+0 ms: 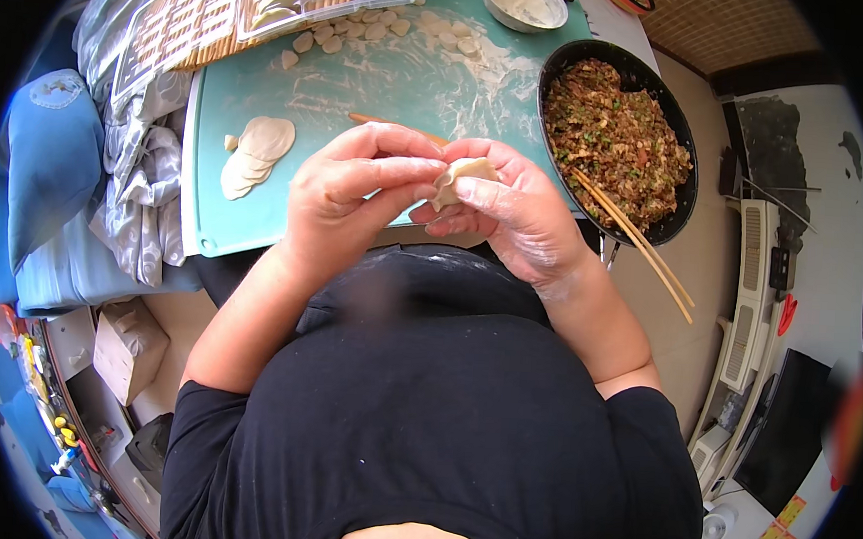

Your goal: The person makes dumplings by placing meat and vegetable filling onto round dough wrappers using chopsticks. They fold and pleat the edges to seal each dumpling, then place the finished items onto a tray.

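A pale dumpling (pixel 468 174) is held between both hands above the near edge of a floured green board (pixel 382 93). My left hand (pixel 358 183) pinches the dumpling's left edge with its fingertips. Around its right side my right hand (pixel 522 211) is closed, the thumb lying across the dough. Flour whitens the fingers of both. Behind the hands lies a wooden rolling pin (pixel 400 127), partly hidden. Stacked round wrappers (pixel 259 148) rest on the board to the left, and small dough pieces (pixel 366 27) are scattered along its far side.
To the right stands a black pan (pixel 692 186) of minced filling (pixel 619 133), with chopsticks (pixel 647 252) sticking out over its near rim. A flour bowl (pixel 525 3) sits at the back. At the far left, a clear tray (pixel 353 2) of finished dumplings lies by a woven mat (pixel 186 22).
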Demonstrator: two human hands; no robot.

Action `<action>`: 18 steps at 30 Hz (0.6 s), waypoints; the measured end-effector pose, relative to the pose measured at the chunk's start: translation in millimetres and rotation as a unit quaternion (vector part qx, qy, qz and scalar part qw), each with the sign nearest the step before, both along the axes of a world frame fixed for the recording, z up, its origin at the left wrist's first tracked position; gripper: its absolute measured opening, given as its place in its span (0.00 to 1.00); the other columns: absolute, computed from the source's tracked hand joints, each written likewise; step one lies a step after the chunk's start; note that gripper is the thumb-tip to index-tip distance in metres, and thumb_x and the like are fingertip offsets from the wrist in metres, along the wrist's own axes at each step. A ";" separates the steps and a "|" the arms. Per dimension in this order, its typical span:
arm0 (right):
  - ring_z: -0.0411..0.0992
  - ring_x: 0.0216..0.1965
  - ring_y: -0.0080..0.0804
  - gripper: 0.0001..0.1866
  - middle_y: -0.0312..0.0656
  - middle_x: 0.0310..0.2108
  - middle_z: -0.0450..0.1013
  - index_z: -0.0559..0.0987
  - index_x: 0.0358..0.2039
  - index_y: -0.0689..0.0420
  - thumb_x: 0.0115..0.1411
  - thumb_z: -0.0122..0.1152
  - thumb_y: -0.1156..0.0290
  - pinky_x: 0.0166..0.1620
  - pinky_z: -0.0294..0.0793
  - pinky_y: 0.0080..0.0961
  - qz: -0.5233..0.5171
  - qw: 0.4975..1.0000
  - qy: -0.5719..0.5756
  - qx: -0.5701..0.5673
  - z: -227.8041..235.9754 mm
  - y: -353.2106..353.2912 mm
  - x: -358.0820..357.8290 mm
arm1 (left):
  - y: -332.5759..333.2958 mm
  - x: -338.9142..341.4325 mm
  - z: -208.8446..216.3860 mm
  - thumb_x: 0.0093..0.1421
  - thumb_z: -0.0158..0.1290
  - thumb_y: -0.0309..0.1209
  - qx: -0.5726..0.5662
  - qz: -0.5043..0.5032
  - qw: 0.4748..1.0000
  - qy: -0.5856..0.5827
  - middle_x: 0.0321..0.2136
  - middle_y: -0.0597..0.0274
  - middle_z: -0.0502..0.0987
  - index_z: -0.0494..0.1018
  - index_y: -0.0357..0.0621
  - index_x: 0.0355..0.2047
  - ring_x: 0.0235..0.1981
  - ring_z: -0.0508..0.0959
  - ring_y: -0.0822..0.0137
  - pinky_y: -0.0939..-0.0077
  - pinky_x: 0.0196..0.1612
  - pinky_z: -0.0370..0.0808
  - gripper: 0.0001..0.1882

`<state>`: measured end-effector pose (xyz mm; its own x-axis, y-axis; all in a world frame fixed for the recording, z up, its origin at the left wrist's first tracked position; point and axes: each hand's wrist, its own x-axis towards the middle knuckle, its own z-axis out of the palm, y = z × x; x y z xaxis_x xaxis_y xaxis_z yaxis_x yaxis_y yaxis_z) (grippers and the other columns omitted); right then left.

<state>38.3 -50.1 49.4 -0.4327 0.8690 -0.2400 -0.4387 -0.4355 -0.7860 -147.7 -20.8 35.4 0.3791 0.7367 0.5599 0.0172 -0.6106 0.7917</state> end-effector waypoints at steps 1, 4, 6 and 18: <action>0.75 0.39 0.37 0.18 0.46 0.39 0.71 0.65 0.47 0.62 0.58 0.53 0.70 0.41 0.76 0.29 0.004 1.000 -0.008 -0.008 1.0 -0.3 0.0 | 0.3 -0.6 0.2 0.46 0.57 0.17 -0.001 -0.018 1.000 0.011 0.34 0.56 0.75 0.76 0.38 0.34 0.36 0.75 0.64 0.77 0.37 0.73 0.13; 0.75 0.38 0.36 0.20 0.46 0.39 0.71 0.64 0.48 0.62 0.57 0.54 0.69 0.42 0.75 0.29 0.021 0.999 -0.023 -0.027 4.9 -0.6 0.2 | 1.4 -2.1 0.9 0.45 0.57 0.16 0.029 -0.025 0.998 0.049 0.34 0.56 0.75 0.76 0.38 0.32 0.35 0.75 0.64 0.77 0.37 0.72 0.12; 0.75 0.39 0.36 0.21 0.46 0.40 0.71 0.63 0.48 0.62 0.57 0.54 0.68 0.43 0.75 0.30 0.034 0.999 -0.018 -0.030 5.4 -0.4 1.8 | 2.7 -1.7 3.2 0.43 0.57 0.18 0.069 -0.008 0.994 0.081 0.32 0.59 0.75 0.76 0.40 0.30 0.34 0.75 0.63 0.75 0.36 0.72 0.11; 0.74 0.35 0.37 0.16 0.49 0.39 0.71 0.62 0.46 0.61 0.60 0.47 0.69 0.39 0.75 0.28 0.015 0.999 0.015 -0.032 -3.1 -0.1 3.0 | 5.4 1.4 1.4 0.42 0.59 0.23 0.082 0.028 0.994 0.070 0.32 0.62 0.76 0.76 0.43 0.31 0.31 0.74 0.64 0.75 0.33 0.70 0.12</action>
<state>41.3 -50.2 46.4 -0.4663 0.8388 -0.2809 -0.4472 -0.4975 -0.7433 -146.2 -15.4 36.8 0.4225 0.6617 0.6193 0.1573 -0.7265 0.6689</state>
